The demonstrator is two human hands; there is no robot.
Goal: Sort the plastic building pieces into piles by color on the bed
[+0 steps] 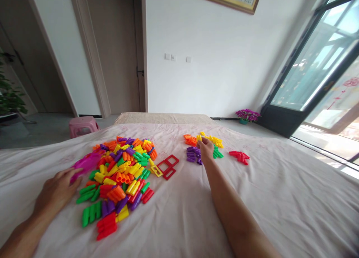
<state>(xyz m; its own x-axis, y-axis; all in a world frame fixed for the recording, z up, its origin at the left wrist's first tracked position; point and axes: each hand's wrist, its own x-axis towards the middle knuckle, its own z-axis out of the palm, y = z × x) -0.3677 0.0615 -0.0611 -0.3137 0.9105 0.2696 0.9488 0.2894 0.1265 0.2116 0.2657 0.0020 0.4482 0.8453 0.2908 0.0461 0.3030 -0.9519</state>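
Observation:
A large mixed pile of plastic blocks (123,172) in several colours lies on the left of the cloth. At its left edge my left hand (60,185) has its fingers on a magenta plastic piece (87,163). Farther right, my right hand (206,146) pinches a yellow block (199,138) over small groups. Around that hand lie orange blocks (190,140), purple blocks (193,154), yellow blocks (215,140) and green blocks (217,152). Red blocks (240,157) form a separate group to the right. Red square frames (169,166) and a yellow frame (156,171) lie beside the pile.
A pale patterned cloth (174,228) with wrinkles covers the surface. Beyond its far edge are a pink stool (83,126) on the left and a pot of magenta flowers (248,115) on the right. A glass door stands at the right.

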